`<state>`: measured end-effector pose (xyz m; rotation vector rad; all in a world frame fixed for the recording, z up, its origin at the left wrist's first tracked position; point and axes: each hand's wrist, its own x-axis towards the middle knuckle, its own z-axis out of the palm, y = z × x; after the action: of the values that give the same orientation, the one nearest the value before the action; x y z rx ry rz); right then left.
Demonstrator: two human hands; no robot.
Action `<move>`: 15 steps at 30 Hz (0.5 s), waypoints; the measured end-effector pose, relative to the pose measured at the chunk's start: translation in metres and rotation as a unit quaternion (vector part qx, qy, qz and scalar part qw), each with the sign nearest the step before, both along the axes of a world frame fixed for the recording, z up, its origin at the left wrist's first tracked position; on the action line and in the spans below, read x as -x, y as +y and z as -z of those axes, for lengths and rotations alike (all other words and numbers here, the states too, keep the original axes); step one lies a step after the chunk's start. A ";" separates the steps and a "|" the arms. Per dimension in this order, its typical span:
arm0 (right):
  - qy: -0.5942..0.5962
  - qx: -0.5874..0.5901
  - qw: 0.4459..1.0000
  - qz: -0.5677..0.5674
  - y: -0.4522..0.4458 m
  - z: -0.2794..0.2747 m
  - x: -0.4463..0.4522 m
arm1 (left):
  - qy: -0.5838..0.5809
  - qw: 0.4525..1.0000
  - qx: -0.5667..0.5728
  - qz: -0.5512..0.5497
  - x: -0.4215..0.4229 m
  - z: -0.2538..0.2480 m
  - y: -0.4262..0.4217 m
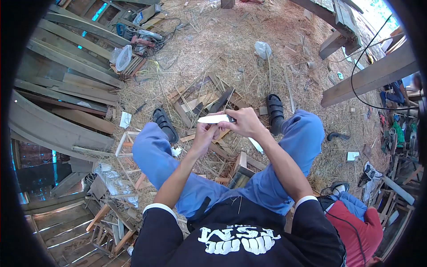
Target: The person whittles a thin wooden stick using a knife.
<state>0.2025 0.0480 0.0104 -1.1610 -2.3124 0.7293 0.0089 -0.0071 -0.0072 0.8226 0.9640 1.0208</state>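
Note:
My right hand point(245, 122) is closed around the dark handle of a knife. The knife's broad, bright white blade point(214, 119) points left, held level between my knees. Just under the blade, my left hand point(205, 135) has its fingers pinched together, close against the fingers of my right hand. Whatever they grip, if anything, is hidden behind the blade and fingers. Below both hands, wood offcuts point(195, 103) lie on the straw-covered ground between my sandalled feet.
Long boards point(80, 95) are stacked on the left, near power tools point(144, 40). Heavy beams point(369, 73) stand at the upper right. A thin wooden frame point(122, 144) leans by my left knee. A person in a red shirt point(356, 227) is close at the lower right.

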 end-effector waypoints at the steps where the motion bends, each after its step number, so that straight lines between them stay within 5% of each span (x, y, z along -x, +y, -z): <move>1: 0.001 -0.006 1.000 -0.003 0.000 -0.001 -0.001 | -0.004 1.000 0.010 0.001 -0.001 -0.003 -0.001; 15: -0.022 -0.074 0.997 -0.007 0.003 0.000 -0.012 | -0.045 0.995 0.083 0.029 -0.001 -0.023 -0.002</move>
<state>0.2143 0.0510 0.0107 -1.1059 -2.3688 0.5313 0.0101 -0.0091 0.0159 0.6580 0.9284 0.9066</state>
